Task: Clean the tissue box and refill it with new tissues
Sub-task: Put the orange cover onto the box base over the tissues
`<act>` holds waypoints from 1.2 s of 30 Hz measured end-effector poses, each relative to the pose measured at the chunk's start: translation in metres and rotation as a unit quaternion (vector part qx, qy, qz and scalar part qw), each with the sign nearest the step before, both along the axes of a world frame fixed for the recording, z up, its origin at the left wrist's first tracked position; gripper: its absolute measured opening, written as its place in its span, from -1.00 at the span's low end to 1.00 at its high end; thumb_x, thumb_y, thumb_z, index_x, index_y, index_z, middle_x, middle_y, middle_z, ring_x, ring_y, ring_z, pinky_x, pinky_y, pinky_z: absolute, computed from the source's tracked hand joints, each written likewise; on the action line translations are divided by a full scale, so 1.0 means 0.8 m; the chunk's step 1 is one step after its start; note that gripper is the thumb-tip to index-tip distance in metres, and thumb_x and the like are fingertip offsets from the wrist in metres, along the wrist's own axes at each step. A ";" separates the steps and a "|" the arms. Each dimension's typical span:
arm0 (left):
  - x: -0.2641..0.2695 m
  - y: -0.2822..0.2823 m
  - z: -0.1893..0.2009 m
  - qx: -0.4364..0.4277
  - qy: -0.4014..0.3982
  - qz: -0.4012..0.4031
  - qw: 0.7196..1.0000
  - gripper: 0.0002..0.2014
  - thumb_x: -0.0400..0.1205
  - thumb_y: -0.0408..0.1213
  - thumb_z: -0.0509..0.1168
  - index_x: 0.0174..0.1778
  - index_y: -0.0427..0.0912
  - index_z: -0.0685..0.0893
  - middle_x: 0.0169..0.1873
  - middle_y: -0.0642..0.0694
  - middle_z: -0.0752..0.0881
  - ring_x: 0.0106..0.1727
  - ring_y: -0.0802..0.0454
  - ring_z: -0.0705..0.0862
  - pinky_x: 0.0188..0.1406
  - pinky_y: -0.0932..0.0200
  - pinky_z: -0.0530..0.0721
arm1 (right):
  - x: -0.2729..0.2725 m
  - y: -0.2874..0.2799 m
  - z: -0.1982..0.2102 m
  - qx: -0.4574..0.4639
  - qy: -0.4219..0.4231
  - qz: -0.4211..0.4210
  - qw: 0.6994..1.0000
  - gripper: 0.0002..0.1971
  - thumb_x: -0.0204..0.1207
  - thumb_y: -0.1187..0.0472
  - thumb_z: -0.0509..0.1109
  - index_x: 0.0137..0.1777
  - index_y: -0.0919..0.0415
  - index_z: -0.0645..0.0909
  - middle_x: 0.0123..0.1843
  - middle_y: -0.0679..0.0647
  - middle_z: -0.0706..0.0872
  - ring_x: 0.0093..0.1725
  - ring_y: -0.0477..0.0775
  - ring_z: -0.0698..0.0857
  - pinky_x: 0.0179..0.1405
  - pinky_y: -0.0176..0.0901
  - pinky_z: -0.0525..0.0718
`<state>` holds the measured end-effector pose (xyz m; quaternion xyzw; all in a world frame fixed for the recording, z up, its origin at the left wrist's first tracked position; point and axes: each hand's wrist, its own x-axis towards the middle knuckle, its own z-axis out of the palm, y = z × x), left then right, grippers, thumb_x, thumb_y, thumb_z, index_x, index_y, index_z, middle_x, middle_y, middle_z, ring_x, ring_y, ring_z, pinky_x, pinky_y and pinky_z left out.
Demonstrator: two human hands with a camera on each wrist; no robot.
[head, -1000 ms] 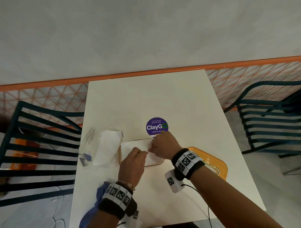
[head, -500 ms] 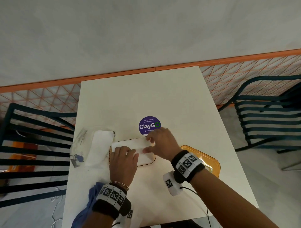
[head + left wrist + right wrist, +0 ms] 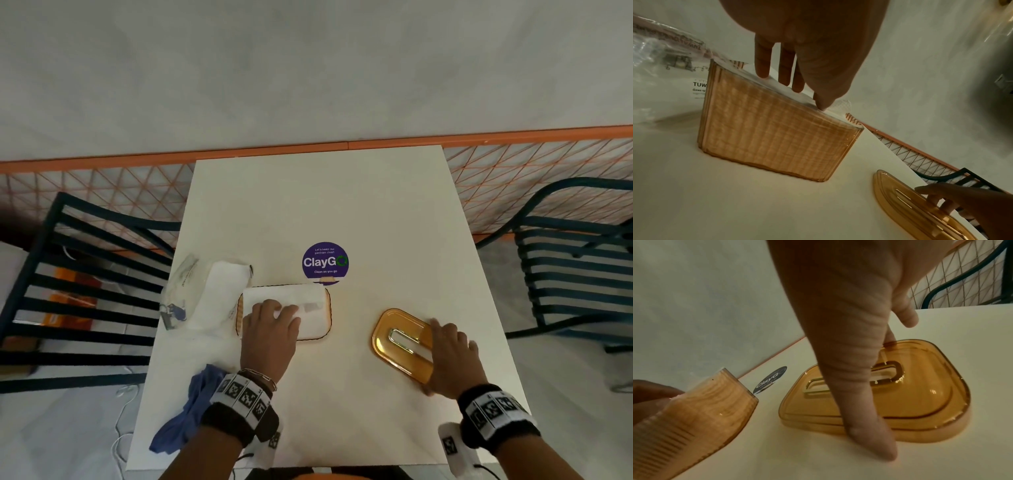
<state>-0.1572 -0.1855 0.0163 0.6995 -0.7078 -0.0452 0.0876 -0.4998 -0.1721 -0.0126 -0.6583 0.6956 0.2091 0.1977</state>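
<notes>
The amber ribbed tissue box [image 3: 327, 317] stands in the middle of the white table [image 3: 318, 205], lidless and filled to the rim with white tissues [image 3: 308, 294]. My left hand [image 3: 274, 318] lies on the stack, its straight fingers [image 3: 791, 78] pressing the tissues down. The amber lid [image 3: 397, 339] with a slot lies flat to the right of the box. My right hand [image 3: 445, 353] spans it, thumb [image 3: 869, 434] at the near rim and fingers at the far rim. The box [image 3: 694, 410] also shows in the right wrist view.
A clear plastic tissue pack [image 3: 209, 294] lies against the box's left side. A blue cloth [image 3: 185, 411] sits at the near left edge under my forearm. A purple sticker [image 3: 325, 262] is behind the box. Dark slatted chairs [image 3: 579, 274] flank the table.
My right hand left the tissues in the box and went right to the lid. My left hand stayed on the tissue stack and now lies flatter.
</notes>
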 end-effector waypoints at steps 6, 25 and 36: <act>-0.001 0.003 -0.001 0.016 0.013 0.015 1.000 -0.76 0.56 -0.04 0.51 0.11 0.03 0.80 0.09 -0.07 0.69 0.11 -0.09 0.66 0.03 -0.06 0.69 | -0.001 -0.014 0.024 0.033 -0.083 -0.081 0.993 0.38 -0.33 -0.36 0.70 0.57 0.07 0.22 0.36 0.02 0.36 0.38 0.13 0.39 0.26 0.08 0.68; 0.059 0.009 -0.014 -0.012 0.059 -0.064 0.996 -0.54 0.60 0.25 0.38 0.35 0.16 0.53 0.24 -0.07 0.79 0.24 -0.17 0.74 0.31 -0.21 0.71 | 0.246 -0.129 0.099 -0.051 -0.294 0.140 0.944 0.24 -0.31 -0.25 0.65 0.52 -0.09 0.27 0.37 -0.10 0.36 0.35 0.04 0.39 0.33 0.06 0.65; 0.128 0.032 -0.022 -0.004 0.151 -0.011 0.988 -0.46 0.56 0.28 0.34 0.33 0.02 0.76 0.39 0.04 0.72 0.49 -0.05 0.56 0.42 -0.16 0.57 | 0.259 -0.119 0.093 -0.028 -0.243 0.177 0.953 0.28 -0.28 -0.18 0.72 0.57 -0.06 0.25 0.38 -0.10 0.33 0.36 0.02 0.36 0.34 -0.08 0.62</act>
